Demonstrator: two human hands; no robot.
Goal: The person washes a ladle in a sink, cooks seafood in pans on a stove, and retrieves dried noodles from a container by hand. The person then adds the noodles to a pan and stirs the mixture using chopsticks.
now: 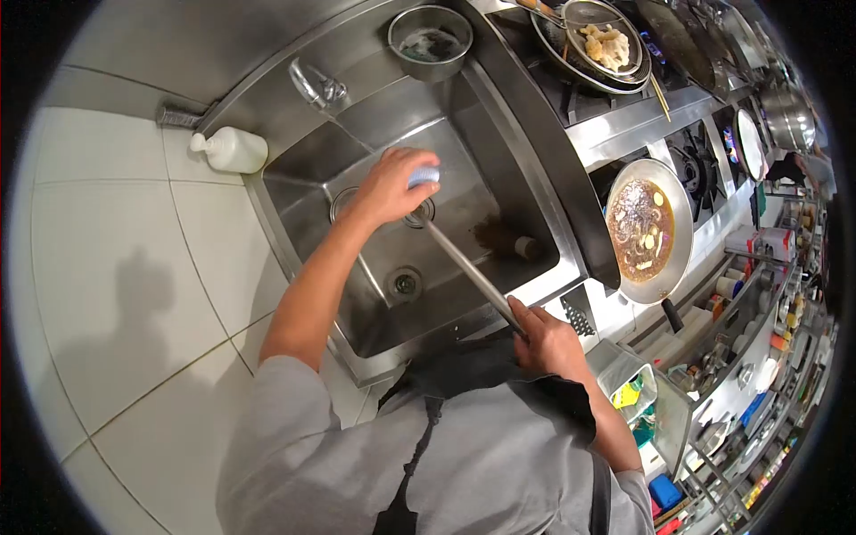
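Observation:
Over the steel sink (464, 178), my left hand (397, 189) is closed around a pale blue-white scrubber (424, 176), whose exact kind is mostly hidden by the fingers. My right hand (546, 341) grips the end of a long metal-handled utensil (470, 270), low at the sink's front right. That handle slants up and left toward my left hand. A round metal rim shows at its far end, but my left hand covers much of it, so I cannot tell its kind. A drain (404, 284) lies below. Brown liquid and a small brownish object (526, 247) rest on the sink floor at right.
A faucet (316, 86) and a metal pot (431, 45) stand at the sink's back edge. A white pump bottle (237, 150) sits at left. On the stove are a pan of brown sauce (640, 230) and a strainer with pale food (606, 48). A clear bin (624, 370) stands right.

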